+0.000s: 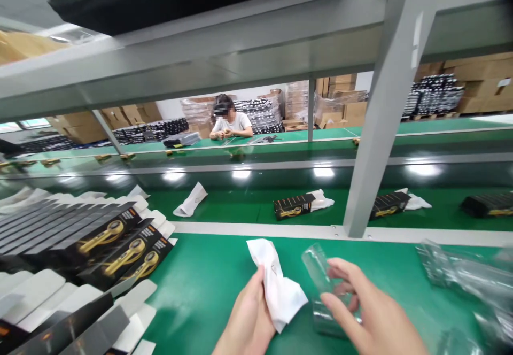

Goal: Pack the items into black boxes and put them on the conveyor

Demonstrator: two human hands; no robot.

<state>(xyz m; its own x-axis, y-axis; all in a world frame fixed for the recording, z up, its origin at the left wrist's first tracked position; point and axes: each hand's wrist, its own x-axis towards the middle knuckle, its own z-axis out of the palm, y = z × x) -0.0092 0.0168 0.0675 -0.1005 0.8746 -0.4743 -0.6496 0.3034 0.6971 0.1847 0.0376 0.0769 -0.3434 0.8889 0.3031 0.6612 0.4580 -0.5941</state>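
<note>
My left hand (246, 320) is closed on a folded white paper sheet (276, 285), pinching it near its lower end above the green bench. My right hand (366, 312) grips a clear plastic tray (320, 285), fingers curled round its near side. The two hands are close together at the bottom middle of the view. A fanned stack of flat black cartons (92, 242) printed with a gold tool lies at the left.
A grey post (377, 130) stands ahead on the right, with a grey shelf overhead. On the conveyor belt (240, 208) lie black boxes (294, 207) with white sheets. Clear plastic trays (465, 280) pile at right. A person (230, 122) works at the far bench.
</note>
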